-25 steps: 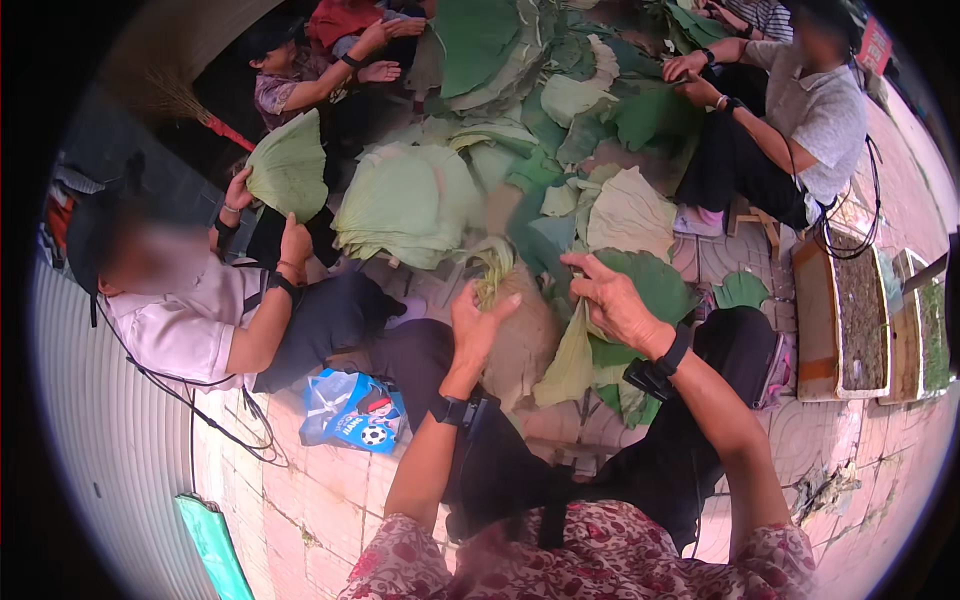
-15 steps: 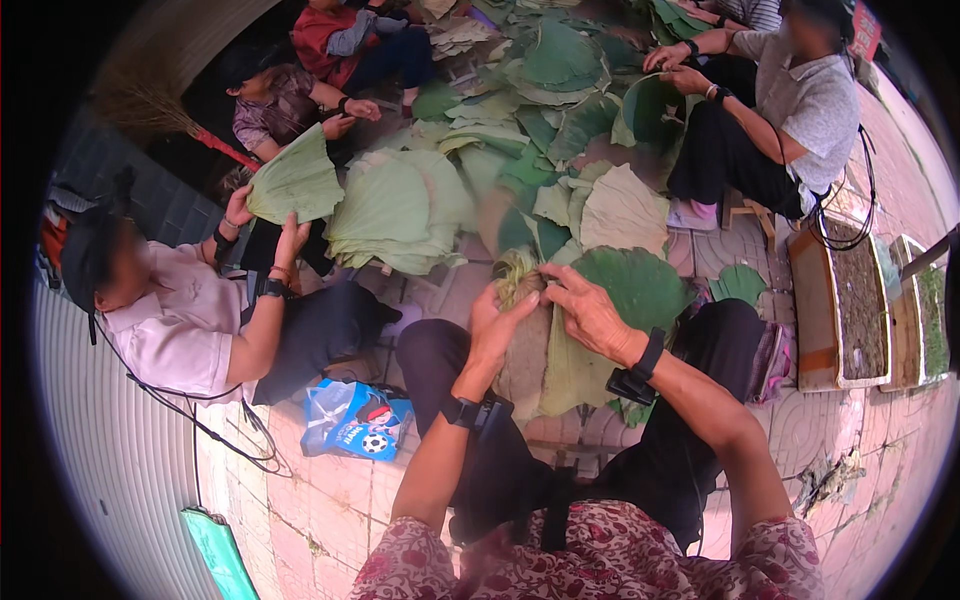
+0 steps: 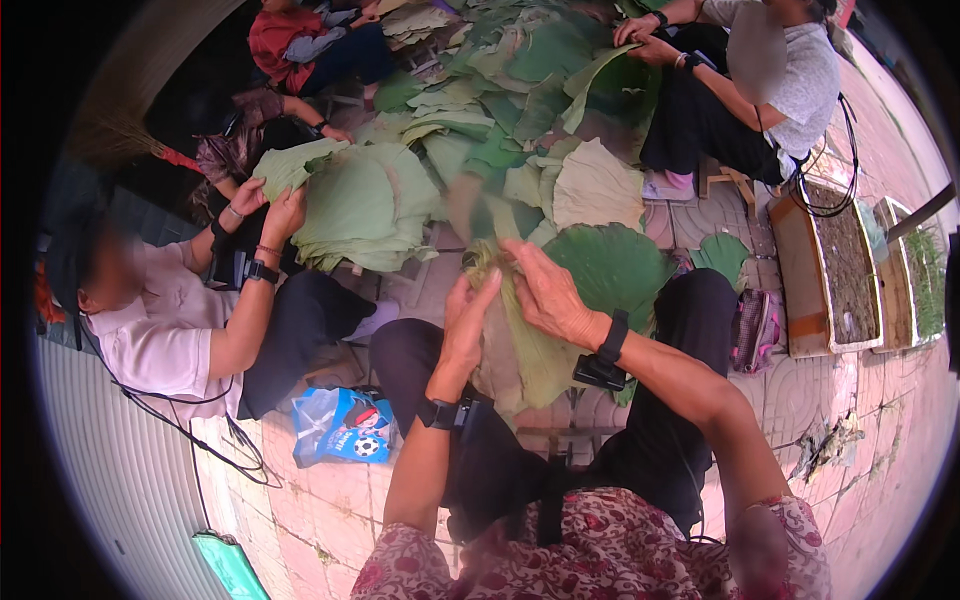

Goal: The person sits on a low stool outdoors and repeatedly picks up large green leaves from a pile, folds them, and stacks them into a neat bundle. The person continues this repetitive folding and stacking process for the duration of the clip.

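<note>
Between my knees, a pale green lotus leaf (image 3: 522, 345) hangs in long folds, its upper end bunched together. My left hand (image 3: 466, 325) is wrapped round the bunched end, thumb on the near side. From the right, my right hand (image 3: 553, 292) presses its fingers onto the same gathered part; its thumb is partly hidden by the folds. A broad dark green lotus leaf (image 3: 612, 268) lies just beyond my right hand. Paler, dry-looking leaves (image 3: 598, 185) lie farther ahead.
A large leaf pile (image 3: 545, 55) spreads between several seated people. At left, a person (image 3: 165, 310) holds a leaf beside a stack (image 3: 365, 210). A blue bag (image 3: 345, 425) sits by my left leg. Planter boxes (image 3: 825, 270) and a pink-black bag (image 3: 755, 330) are on the right.
The view has shifted a little. The leaf in my hands now hangs in narrower, longer folds, and my right fingers are straighter. The person at left has folded their leaf smaller.
</note>
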